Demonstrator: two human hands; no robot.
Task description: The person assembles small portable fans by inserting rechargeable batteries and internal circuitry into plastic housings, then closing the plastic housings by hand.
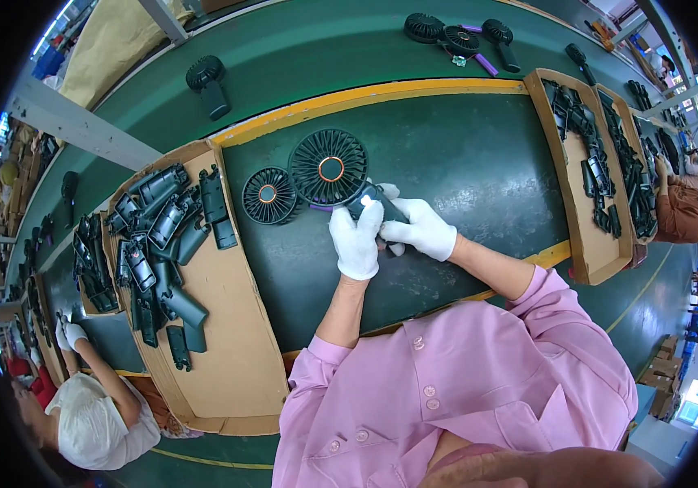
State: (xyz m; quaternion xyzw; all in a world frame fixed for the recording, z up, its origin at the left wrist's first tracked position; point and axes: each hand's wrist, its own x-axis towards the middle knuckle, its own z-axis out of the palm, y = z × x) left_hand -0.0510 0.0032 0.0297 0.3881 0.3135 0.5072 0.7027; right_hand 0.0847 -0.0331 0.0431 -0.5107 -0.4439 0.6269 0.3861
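Observation:
A dark green handheld fan (329, 146) with a copper-coloured ring at its hub is between my two white-gloved hands, over the green work surface. My left hand (355, 240) is closed on the near side of its handle, the thumb by a bright spot there. From the right, my right hand (424, 228) wraps round the lower handle, with some fingers hidden behind it. Just left of the held fan lies a second, smaller-looking round fan head (270, 195). A bit of purple shows beneath the held fan, too covered to make out.
A cardboard tray (231, 342) with dark handle shells (162, 236) stands at the left. Another cardboard tray (593, 256) of dark parts stands at the right. Beyond the yellow edge (365, 92), fans (207, 81) lie on a green belt. Co-workers (97, 415) sit at both sides.

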